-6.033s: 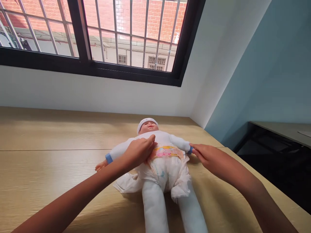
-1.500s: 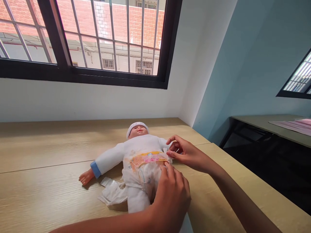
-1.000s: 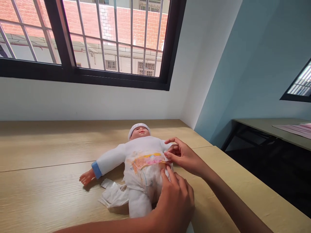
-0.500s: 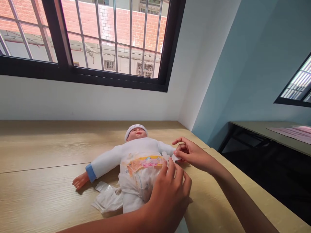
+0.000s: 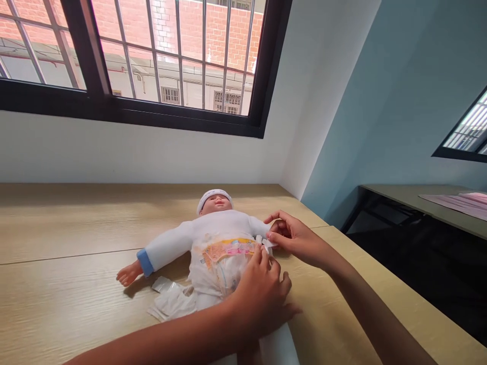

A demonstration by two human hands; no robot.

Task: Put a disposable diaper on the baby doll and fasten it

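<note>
A baby doll [image 5: 222, 223] in a white long-sleeved suit and white cap lies on its back, head toward the window. Around its lower body is a white diaper [image 5: 213, 268] with an orange and pink printed waistband. My left hand [image 5: 262, 289] reaches across from the lower left, its curled fingertips at the diaper's front edge on the right side. Beside it, my right hand [image 5: 299, 238] pinches a small white diaper tab [image 5: 269, 243] between thumb and finger, near the doll's sleeve. The left forearm hides part of the doll's legs.
Crumpled white diaper material [image 5: 173, 299] lies on the wooden table [image 5: 76, 314] at the doll's left in view. Behind are a wall and a barred window [image 5: 178, 61]. Another table [image 5: 403, 197] with pink cloth [image 5: 456, 204] stands at the right.
My left hand has moved slightly up along the diaper toward the tab, its fingers closer together. The right hand stays pinched on the tab. The camera view has shifted a little.
</note>
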